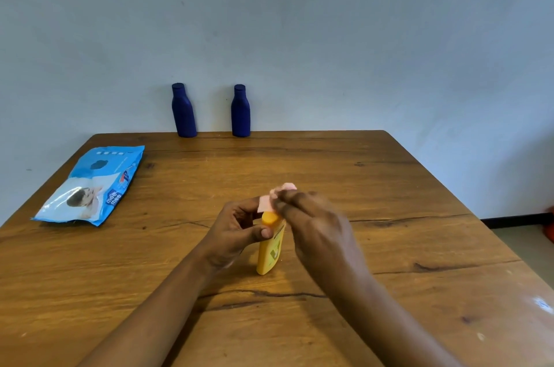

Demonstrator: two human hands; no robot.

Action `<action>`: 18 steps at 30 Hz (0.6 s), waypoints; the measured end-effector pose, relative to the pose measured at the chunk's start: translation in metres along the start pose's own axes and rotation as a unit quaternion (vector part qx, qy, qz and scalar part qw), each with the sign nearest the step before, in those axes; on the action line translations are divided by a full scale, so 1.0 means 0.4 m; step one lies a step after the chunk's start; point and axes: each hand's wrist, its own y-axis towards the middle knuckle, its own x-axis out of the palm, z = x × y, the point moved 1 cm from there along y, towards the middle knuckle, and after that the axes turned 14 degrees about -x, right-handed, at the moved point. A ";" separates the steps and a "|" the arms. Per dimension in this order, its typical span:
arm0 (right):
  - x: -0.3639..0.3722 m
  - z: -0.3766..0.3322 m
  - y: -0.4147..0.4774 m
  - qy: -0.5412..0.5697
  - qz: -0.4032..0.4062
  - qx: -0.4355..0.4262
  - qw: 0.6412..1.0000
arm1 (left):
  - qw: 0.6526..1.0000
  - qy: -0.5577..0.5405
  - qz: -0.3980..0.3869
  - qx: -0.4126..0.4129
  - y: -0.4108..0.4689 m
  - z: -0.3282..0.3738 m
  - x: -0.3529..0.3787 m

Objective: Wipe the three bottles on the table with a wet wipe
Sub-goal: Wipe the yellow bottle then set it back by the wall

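A yellow bottle (268, 252) stands upright on the wooden table (389, 187), near its middle, with its cap towards the camera's upper side and a printed label on its front. The left hand (236, 229) grasps the bottle just below the cap, fingers curled round its far side and the thumb pressed across its near side. The right hand (314, 223) comes in from the other side of the bottle and is somewhat blurred; its fingertips pinch a pink wipe (265, 203), which lies against the top of the cap and sticks out a little beyond the fingers on both sides. Well behind the yellow bottle, at the table's far edge against the pale wall (299, 22), stand two dark blue bottles, both upright and capped: the left blue bottle (183, 112) is behind and to the left of the yellow one, and the right blue bottle (240, 112) is behind it and only slightly to the left, the two apart from each other. Far to the left of the yellow bottle, near the table's left edge, a blue and white pack of wipes (93, 184) lies flat.
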 end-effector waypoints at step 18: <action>0.009 0.004 -0.031 0.028 0.029 -0.028 0.999 | 1.000 -0.013 0.010 -0.021 0.011 -0.025 -0.012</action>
